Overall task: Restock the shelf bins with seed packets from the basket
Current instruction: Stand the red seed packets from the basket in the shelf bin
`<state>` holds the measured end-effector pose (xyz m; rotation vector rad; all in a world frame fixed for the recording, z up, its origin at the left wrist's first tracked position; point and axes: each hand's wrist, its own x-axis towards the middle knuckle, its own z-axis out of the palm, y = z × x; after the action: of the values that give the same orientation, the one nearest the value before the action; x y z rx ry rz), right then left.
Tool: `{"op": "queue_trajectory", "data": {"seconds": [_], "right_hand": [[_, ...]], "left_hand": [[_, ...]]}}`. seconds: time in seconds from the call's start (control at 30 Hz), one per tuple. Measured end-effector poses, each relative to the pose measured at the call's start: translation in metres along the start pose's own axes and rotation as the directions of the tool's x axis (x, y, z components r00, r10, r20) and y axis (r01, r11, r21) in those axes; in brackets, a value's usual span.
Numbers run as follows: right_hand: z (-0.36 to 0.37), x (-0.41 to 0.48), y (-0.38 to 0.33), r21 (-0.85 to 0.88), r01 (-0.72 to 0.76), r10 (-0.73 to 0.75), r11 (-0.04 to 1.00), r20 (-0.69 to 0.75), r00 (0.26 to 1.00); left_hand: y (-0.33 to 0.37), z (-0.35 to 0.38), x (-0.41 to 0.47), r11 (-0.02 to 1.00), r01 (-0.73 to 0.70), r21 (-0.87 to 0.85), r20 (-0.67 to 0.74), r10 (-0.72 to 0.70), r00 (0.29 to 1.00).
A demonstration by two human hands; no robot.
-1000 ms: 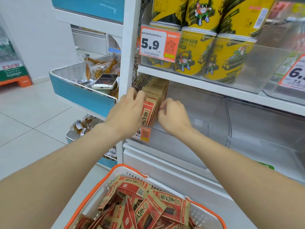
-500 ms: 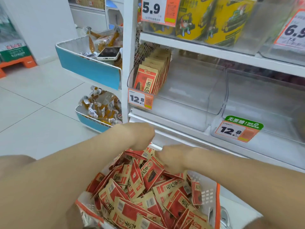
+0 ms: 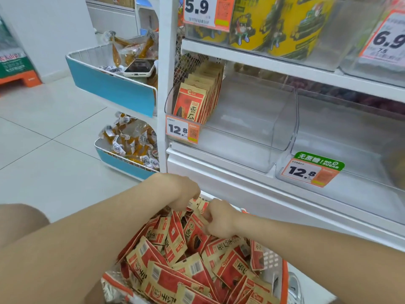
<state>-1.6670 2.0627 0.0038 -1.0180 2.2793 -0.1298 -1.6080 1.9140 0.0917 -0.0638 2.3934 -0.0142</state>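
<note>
Basket (image 3: 284, 281), orange rim: heaped red seed packets (image 3: 166, 279); left hand (image 3: 184, 191) and right hand (image 3: 219, 221) among them, right pinching one packet's edge. Clear shelf bin (image 3: 263, 119): upright packet row (image 3: 194, 102) at left end; 12.8 price tag (image 3: 183, 130) in front.

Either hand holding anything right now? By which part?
Right hand pinches a seed packet by its top edge, in the basket. Left hand: fingers hidden among packets, cannot tell.
</note>
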Motion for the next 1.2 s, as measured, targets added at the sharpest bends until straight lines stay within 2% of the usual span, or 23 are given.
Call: {"op": "queue_trajectory", "data": {"seconds": [0.1, 0.2, 0.3, 0.37, 0.43, 0.57, 0.7, 0.77, 0.83, 0.87, 0.9, 0.97, 1.0, 1.07, 1.13, 1.2], "right_hand": [[-0.034, 0.0, -0.006, 0.098, 0.033, -0.022, 0.995, -0.107, 0.994], [-0.078, -0.013, -0.014, 0.077, 0.133, -0.104, 0.988, -0.3, 0.948], [-0.108, -0.019, -0.02, 0.182, 0.229, -0.1, 0.956, -0.531, 0.841], [-0.119, -0.021, -0.024, 0.292, 0.287, -0.031, 0.912, -0.65, 0.759], [-0.132, -0.025, -0.032, 0.319, 0.33, 0.012, 0.888, -0.736, 0.677], [-0.163, -0.036, -0.044, 0.386, 0.337, 0.095, 0.859, -0.766, 0.636], [-0.187, -0.047, -0.047, 0.356, 0.201, 0.161, 0.913, -0.766, 0.622], [-0.196, -0.051, -0.046, 0.419, 0.162, 0.25, 0.893, -0.764, 0.594], [-0.198, -0.052, -0.043, 0.51, 0.184, 0.349, 0.84, -0.767, 0.538], [-0.197, -0.052, -0.041, 0.602, 0.228, 0.415, 0.765, -0.733, 0.54], [-0.194, -0.052, -0.04, 0.722, 0.294, 0.471, 0.627, -0.652, 0.595], [-0.188, -0.052, -0.042, 0.898, 0.319, 0.447, 0.303, -0.43, 0.785], [-0.185, -0.052, -0.044, 0.923, 0.311, 0.399, 0.225, -0.378, 0.835], [-0.182, -0.045, -0.051, 0.905, 0.375, 0.379, 0.201, -0.425, 0.822], [-0.181, -0.033, -0.061, 0.832, 0.481, 0.431, 0.277, -0.555, 0.712], [-0.179, -0.025, -0.068, 0.732, 0.533, 0.458, 0.425, -0.682, 0.57]], "left_hand": [[-0.013, -0.005, 0.004, 0.988, -0.072, -0.133, -0.088, 0.061, 0.994], [-0.016, -0.022, 0.003, 0.935, -0.196, -0.297, -0.252, 0.121, 0.96], [-0.023, -0.036, -0.001, 0.857, -0.287, -0.428, -0.451, 0.073, 0.89], [-0.03, -0.046, -0.008, 0.795, -0.336, -0.505, -0.522, 0.028, 0.853], [-0.034, -0.054, -0.018, 0.692, -0.411, -0.594, -0.571, -0.002, 0.821], [-0.032, -0.068, -0.042, 0.413, -0.522, -0.746, -0.631, -0.191, 0.752], [-0.033, -0.08, -0.047, 0.093, -0.57, -0.816, -0.547, -0.441, 0.711], [-0.034, -0.084, -0.046, 0.016, -0.567, -0.823, -0.491, -0.522, 0.698], [-0.033, -0.086, -0.047, -0.039, -0.565, -0.824, -0.455, -0.548, 0.702], [-0.032, -0.087, -0.046, -0.087, -0.57, -0.817, -0.433, -0.559, 0.707], [-0.032, -0.089, -0.044, -0.142, -0.578, -0.804, -0.406, -0.579, 0.707], [-0.026, -0.089, -0.041, -0.242, -0.609, -0.755, -0.368, -0.613, 0.699], [-0.022, -0.089, -0.039, -0.266, -0.626, -0.733, -0.363, -0.626, 0.69], [-0.012, -0.09, -0.036, -0.261, -0.651, -0.712, -0.37, -0.649, 0.665], [-0.004, -0.092, -0.033, -0.212, -0.672, -0.71, -0.368, -0.701, 0.611], [0.0, -0.094, -0.034, -0.147, -0.666, -0.732, -0.348, -0.759, 0.55]]}}
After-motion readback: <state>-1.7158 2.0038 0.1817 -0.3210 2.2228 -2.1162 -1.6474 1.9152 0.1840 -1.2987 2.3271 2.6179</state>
